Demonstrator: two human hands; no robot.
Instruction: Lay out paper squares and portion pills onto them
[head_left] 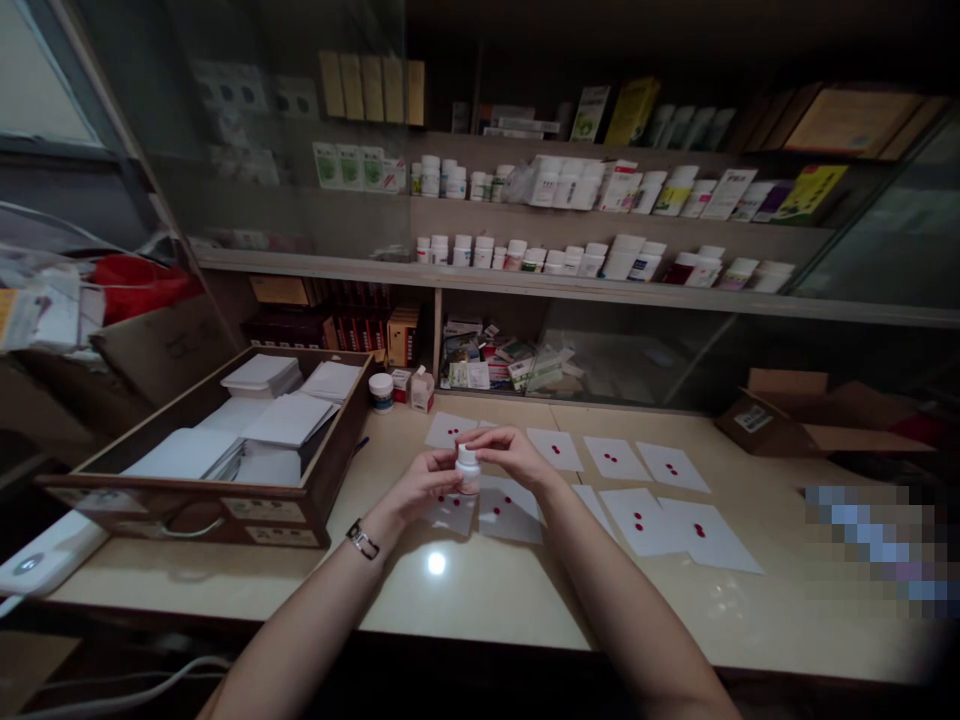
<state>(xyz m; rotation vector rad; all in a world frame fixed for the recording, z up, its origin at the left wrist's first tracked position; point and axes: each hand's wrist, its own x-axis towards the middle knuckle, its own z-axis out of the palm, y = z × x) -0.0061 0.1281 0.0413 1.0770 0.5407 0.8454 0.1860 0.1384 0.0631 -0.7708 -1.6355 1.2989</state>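
Observation:
A small white pill bottle (469, 474) is held upright over the counter between both hands. My left hand (424, 482) wraps its lower body from the left; a watch sits on that wrist. My right hand (504, 450) closes its fingers over the bottle's cap from above. Beneath and beyond the hands lie several white paper squares (616, 458), each carrying a few small red pills (639, 521).
A wooden drawer (322, 470) with stacks of white paper stands at the left. A small jar (381, 391) and little boxes sit behind it. Shelves of white bottles (570, 258) line the back. An open cardboard box (795, 420) sits at the right.

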